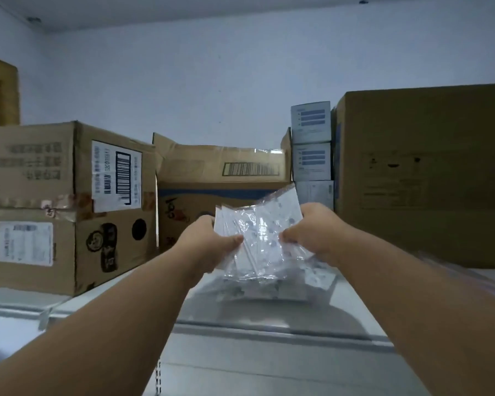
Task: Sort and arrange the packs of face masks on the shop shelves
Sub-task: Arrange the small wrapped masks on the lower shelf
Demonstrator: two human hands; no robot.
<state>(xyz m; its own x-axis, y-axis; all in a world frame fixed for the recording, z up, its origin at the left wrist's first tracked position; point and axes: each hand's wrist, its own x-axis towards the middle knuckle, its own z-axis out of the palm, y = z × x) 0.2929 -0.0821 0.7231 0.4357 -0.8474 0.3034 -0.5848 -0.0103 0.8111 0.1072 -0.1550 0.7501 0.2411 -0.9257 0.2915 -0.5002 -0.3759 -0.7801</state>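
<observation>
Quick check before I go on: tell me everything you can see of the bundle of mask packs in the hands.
The bundle of mask packs is several flat, clear, glossy plastic sleeves with pale contents, fanned slightly and tilted upright. The left hand and right hand grip its two sides, thumbs on the near face. It is held above the grey metal shelf, over more packs lying there. Print is too blurred to read.

Both bare forearms extend forward; left hand (209, 241) and right hand (312, 231) each curl fingers inward, thumbs apparently pinching toward centre
</observation>
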